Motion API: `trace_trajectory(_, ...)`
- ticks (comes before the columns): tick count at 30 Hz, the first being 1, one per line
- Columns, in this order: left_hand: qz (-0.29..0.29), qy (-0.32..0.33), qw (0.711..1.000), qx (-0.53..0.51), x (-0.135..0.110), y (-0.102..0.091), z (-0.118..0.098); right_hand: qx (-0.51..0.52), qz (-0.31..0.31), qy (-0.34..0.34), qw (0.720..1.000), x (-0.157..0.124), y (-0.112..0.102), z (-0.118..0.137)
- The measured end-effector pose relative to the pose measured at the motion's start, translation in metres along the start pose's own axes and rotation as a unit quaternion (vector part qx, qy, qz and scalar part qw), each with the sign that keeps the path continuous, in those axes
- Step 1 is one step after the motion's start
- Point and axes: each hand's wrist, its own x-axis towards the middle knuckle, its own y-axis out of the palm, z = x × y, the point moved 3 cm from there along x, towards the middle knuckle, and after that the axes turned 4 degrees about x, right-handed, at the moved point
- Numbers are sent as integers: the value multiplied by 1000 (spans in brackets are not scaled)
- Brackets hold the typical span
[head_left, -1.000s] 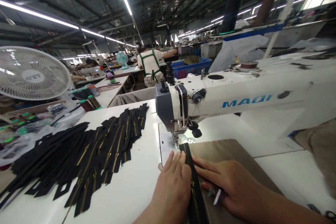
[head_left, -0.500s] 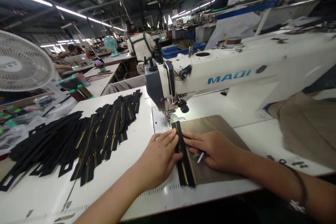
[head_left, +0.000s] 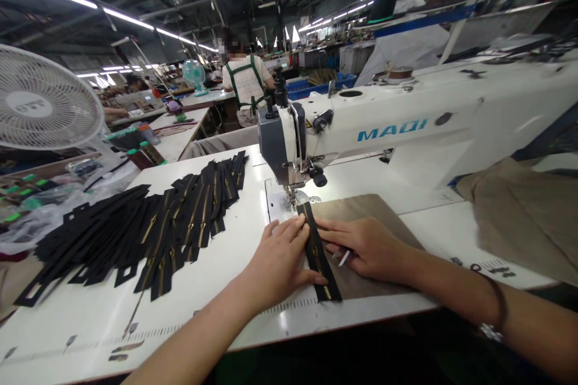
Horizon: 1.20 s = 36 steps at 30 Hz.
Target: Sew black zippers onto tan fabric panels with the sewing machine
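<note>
A black zipper [head_left: 312,233] with brass-coloured teeth lies along the left edge of a brown fabric piece [head_left: 361,207]. Its far end reaches the presser foot [head_left: 291,196] of a white sewing machine [head_left: 406,114]. My left hand [head_left: 279,255] rests flat on the zipper's left side, fingers stretched forward and thumb across the tape near its close end. On the fabric lies my right hand [head_left: 372,246], its foremost fingers pointing at the zipper's right edge. Its curled lower fingers hold a small pointed metal tool, apparently thread snips [head_left: 344,257], mostly hidden in the palm.
Many black zippers [head_left: 194,210] are heaped on the white table [head_left: 217,289] to the left. A white fan [head_left: 45,96] and thread spools [head_left: 147,153] stand beyond them. More brown fabric [head_left: 524,210] lies at the right. Farther back, a person [head_left: 246,81] faces away.
My left thumb has slid closer along the zipper toward its near end. Zipper and fabric have shifted slightly away, toward the machine. The view has also moved a little.
</note>
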Motion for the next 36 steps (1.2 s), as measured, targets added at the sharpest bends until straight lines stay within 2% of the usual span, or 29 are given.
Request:
trace_trajectory(8, 0, 1, 1000, -4, 0, -2, -1, 5, -4, -6, 1000, 0, 0, -1)
trace_trajectory(13, 11, 6, 1000, 6, 1, -3, -3, 14, -29, -18, 999, 0, -3, -1)
trace_trajectory(17, 32, -1, 999, 3, 2, -5, -1, 8, 17, -23, 1000, 1, 1, 2)
trace_trajectory(20, 46, -13, 999, -4, 2, -5, 1, -1, 28, -10, 1000, 1, 3, 2)
trace_trajectory(30, 26, -5, 999, -24, 3, -5, 5, 17, 1, -24, 1000, -1, 3, 0)
trace_trajectory(36, 46, -10, 999, -22, 2, -5, 6, 7, -8, -34, 999, 1, 1, 1)
